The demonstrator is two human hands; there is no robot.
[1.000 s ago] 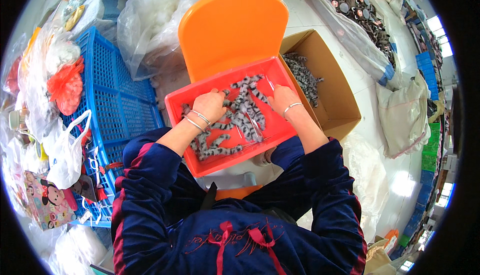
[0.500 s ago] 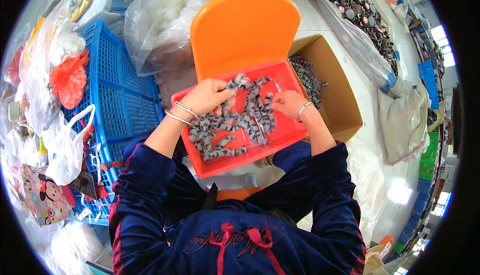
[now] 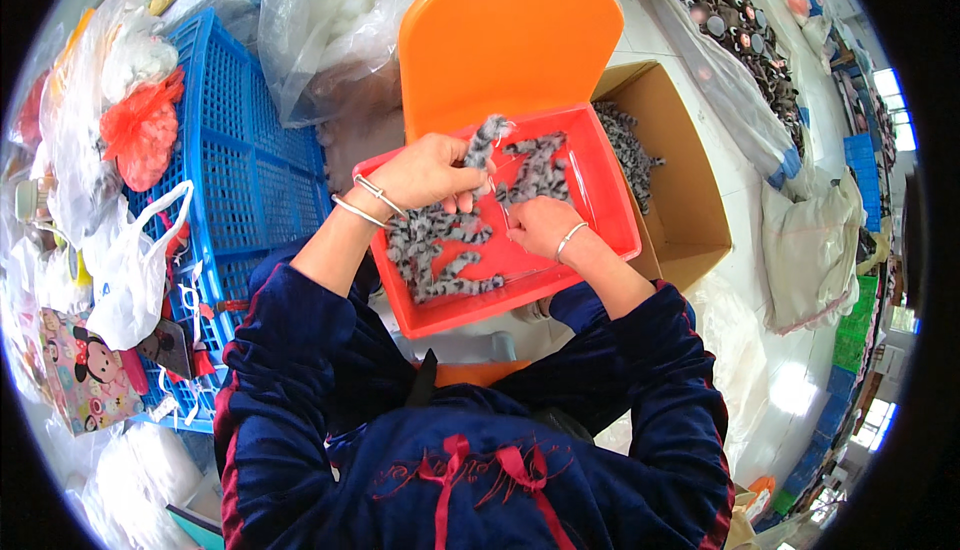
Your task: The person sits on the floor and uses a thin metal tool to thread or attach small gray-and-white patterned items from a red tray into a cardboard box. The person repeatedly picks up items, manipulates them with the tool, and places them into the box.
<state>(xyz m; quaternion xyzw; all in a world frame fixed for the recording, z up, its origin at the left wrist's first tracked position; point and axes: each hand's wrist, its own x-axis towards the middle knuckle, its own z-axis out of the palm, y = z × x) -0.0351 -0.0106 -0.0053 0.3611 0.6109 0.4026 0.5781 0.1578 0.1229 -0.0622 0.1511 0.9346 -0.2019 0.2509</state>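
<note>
Left hand (image 3: 440,172) grips one grey-and-black striped plush tube (image 3: 487,142) above the red rectangular plastic tray (image 3: 596,172) | right hand (image 3: 548,227) closed, its pinch unclear to me here | seemingly under way: other tubes lie in tray, finished count untellable | versus half a second earlier: right hand nearer left.

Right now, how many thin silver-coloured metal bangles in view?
3: two thin silver-coloured metal bangles on the left wrist, one similar bangle on the right wrist. The navy velvet sleeves may hide more.
</note>
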